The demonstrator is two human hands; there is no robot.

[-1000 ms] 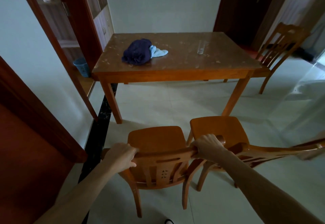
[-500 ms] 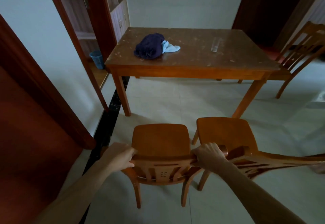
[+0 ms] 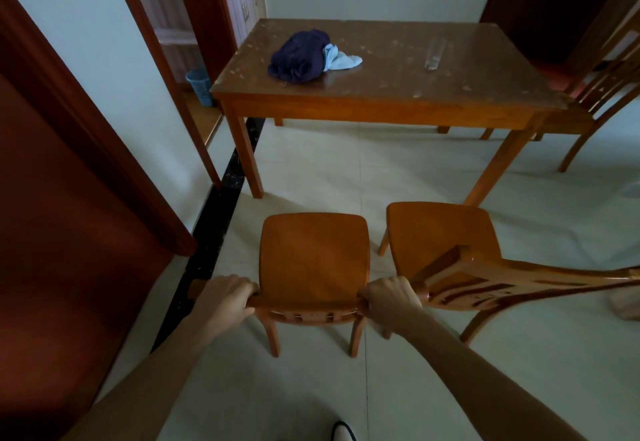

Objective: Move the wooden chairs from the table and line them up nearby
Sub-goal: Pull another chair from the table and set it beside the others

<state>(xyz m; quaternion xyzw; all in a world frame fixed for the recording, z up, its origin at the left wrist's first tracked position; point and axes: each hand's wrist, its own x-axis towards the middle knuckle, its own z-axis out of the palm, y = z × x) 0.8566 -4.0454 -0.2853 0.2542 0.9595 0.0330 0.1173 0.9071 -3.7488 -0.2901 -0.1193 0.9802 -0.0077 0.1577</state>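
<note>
A: Head view, near end first. Left hand (image 3: 221, 298) and right hand (image 3: 391, 302) both wrapped shut on the top rail of the left chair (image 3: 313, 257), one at each end of the rail. Fingers (image 3: 375, 293) curled over the front edge.

B: Change from a second ago?

A: Chair sat lower and nearer then, back slats facing the camera. Now mostly seat shows, back seen almost edge-on from above. Person has stepped in closer; chair looks shoved forward a little, toward the table (image 3: 381, 94). Grip unchanged.

B: Neighbour?

A: Right chair (image 3: 436, 232) just beside it, narrow gap between seats. Front edges near level, right one slightly further forward and turned a touch; its back sweeps off to the right.

B: Meaning for the task?

A: Judgement only: two chairs clear of the table and close to lined up, this is squaring-off. Release looks near.

B: Further out?

A: Table carries a dark cloth (image 3: 299, 58) with a pale blue one, plus a clear glass (image 3: 433, 54). Third chair (image 3: 588, 94) still tucked at the far right corner. That one remains to move.
</note>
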